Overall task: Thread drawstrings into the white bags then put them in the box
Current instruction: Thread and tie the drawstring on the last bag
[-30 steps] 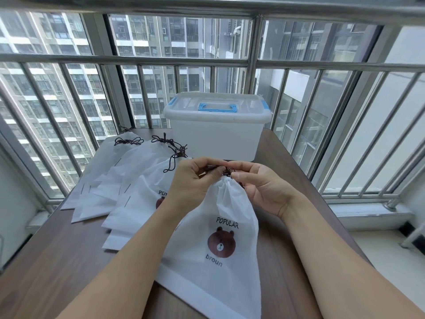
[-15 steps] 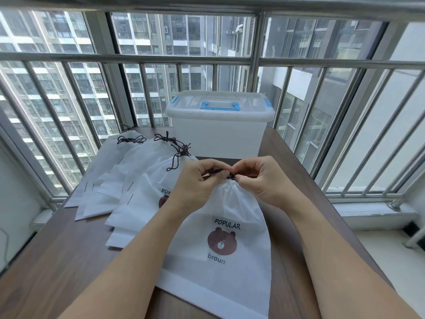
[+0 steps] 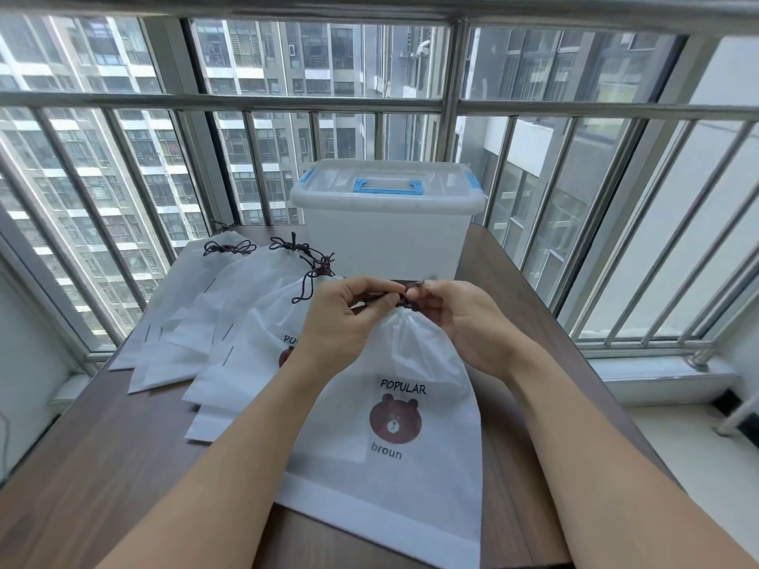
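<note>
Wooden table [image 3: 102,466]: lidded box [image 3: 386,236]; both hands [image 3: 404,312] pinching drawstring [image 3: 404,295] atop white bag [image 3: 410,445].

Box [image 3: 386,236] stands at the table's far edge, lid shut, straight beyond both hands; bare strip of table [image 3: 493,273] runs along its right side. Left half of the table covered by a fan of overlapping white bags [image 3: 197,322], their cords [image 3: 302,256] loose near the box's left corner. Railing bars [image 3: 451,104] close off the far and right sides. Near-left tabletop bare.
</note>
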### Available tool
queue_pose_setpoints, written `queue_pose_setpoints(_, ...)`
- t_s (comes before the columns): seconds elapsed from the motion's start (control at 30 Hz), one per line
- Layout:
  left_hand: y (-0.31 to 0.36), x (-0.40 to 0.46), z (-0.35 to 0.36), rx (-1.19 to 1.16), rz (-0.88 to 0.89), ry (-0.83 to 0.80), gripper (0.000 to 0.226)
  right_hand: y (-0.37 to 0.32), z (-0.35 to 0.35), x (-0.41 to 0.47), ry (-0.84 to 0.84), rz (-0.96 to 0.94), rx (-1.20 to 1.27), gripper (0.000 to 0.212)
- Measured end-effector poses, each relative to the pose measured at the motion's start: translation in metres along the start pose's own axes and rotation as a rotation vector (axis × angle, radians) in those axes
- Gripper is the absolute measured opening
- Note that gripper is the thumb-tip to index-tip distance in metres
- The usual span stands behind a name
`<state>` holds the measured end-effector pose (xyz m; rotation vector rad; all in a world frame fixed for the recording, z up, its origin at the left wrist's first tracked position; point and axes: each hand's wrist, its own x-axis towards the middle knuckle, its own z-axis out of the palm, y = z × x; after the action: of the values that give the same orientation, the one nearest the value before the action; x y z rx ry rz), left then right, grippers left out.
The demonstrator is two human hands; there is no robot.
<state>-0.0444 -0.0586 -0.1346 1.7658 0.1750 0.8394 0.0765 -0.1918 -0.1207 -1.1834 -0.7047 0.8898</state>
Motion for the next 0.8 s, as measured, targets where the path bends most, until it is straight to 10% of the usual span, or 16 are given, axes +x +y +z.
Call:
queue_pose_setpoints(0.37,0.0,0.0,0.0,-0.023,0.004,-0.015,0.014,0.007,-0.011,0.003,0.036,-0.069,0.035,0.029)
queue_pose_setpoints(0.63,-0.002,-0.001,0.001,0.022,0.009,-0.044,0.013,0.009,-0.015,0.007,0.177,-0.271,-0.56,0.024)
queue_pose_setpoints(0.8,-0.004,-0.001,0.001,0.006,-0.006,-0.046,0.013,0.012,-0.011,0.007,0.089,-0.151,-0.511,0.03)
